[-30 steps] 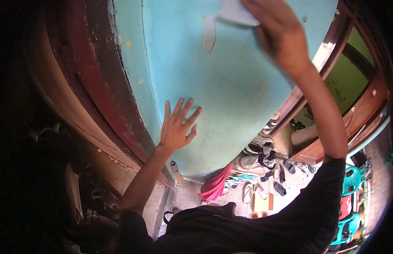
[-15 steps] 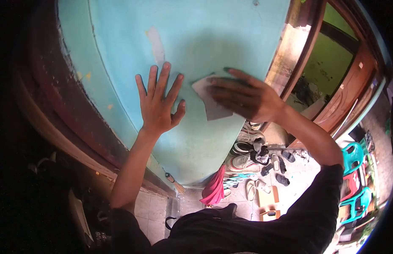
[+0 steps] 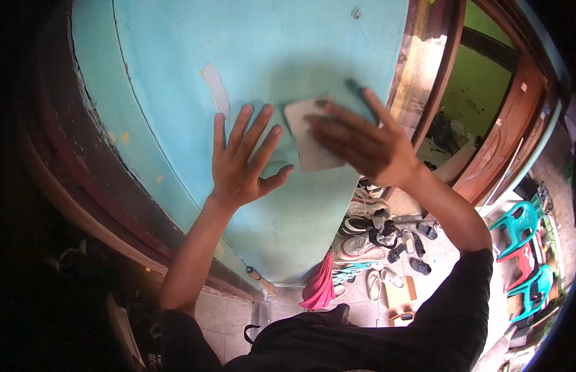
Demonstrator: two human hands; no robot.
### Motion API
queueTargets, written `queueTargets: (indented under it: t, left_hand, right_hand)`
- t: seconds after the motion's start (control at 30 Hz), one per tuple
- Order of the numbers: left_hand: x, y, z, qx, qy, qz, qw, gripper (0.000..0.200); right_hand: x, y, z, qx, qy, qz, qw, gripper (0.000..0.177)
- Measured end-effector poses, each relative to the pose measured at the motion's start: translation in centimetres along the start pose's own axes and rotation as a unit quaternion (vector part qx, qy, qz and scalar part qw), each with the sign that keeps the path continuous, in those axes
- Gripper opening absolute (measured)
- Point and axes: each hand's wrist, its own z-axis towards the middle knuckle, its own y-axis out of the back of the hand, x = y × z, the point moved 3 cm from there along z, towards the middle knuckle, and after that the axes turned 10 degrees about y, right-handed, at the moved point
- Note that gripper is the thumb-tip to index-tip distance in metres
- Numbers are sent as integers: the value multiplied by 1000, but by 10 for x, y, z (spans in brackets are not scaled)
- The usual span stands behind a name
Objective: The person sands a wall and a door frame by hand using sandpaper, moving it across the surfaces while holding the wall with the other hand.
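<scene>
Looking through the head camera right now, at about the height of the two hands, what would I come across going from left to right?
Dark red-brown trim → long dark line down the wall → left hand → pale sheet → right hand → brown wooden panel.

Home entrance, by appearance: turquoise painted wall [image 3: 257, 37]; assorted shoes [image 3: 361, 247], crowded near its foot; tiled floor [image 3: 214, 307]; wooden frame [image 3: 445, 74], green wall [image 3: 477, 71] beyond; plastic chairs [image 3: 525, 218].
</scene>
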Motion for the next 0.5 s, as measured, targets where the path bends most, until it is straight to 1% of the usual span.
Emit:
queueTargets:
  t: [0.03, 0.1, 0.17, 0.2, 0.23, 0.3, 0.33, 0.37, 0.43, 0.47, 0.5]
  left_hand:
    - [-2, 1, 8, 7, -12, -11, 1000, 68]
    - [-5, 3, 19, 8, -23, -23, 999, 68]
    - [-4, 4, 27, 17, 1, -11, 1000, 63]
    - [-4, 5, 26, 15, 0, -12, 1000, 63]
    - [-5, 5, 24, 21, -7, -4, 1000, 59]
    - [-6, 6, 20, 22, -16, 0, 1000, 56]
    - [-5, 7, 19, 24, -7, 1, 1000, 54]
    - [-4, 6, 19, 25, 3, 3, 1000, 52]
    - [-4, 7, 18, 30, 6, -2, 1000, 52]
    - [-3, 7, 19, 38, 8, -4, 999, 52]
    - [-2, 8, 18, 37, 7, -3, 999, 52]
  right_hand:
    - [-10, 6, 4, 2, 0, -5, 1000, 42]
    - [-45, 29, 12, -58, -116, -135, 982, 46]
    - [-74, 54, 20, -199, -124, -126, 964, 51]
    - [-91, 53, 23, -209, -85, -130, 965, 59]
    - [-87, 51, 22, -208, -86, -134, 965, 59]
    - [-74, 40, 28, -50, -57, -85, 994, 62]
    - [-71, 41, 31, -21, -33, -100, 994, 63]
    - [-76, 44, 32, -19, -29, -105, 994, 63]
    - [-91, 49, 26, -104, -101, -155, 977, 59]
    - [-94, 46, 24, -100, -83, -169, 977, 55]
    - [-86, 43, 25, -101, -82, -170, 977, 55]
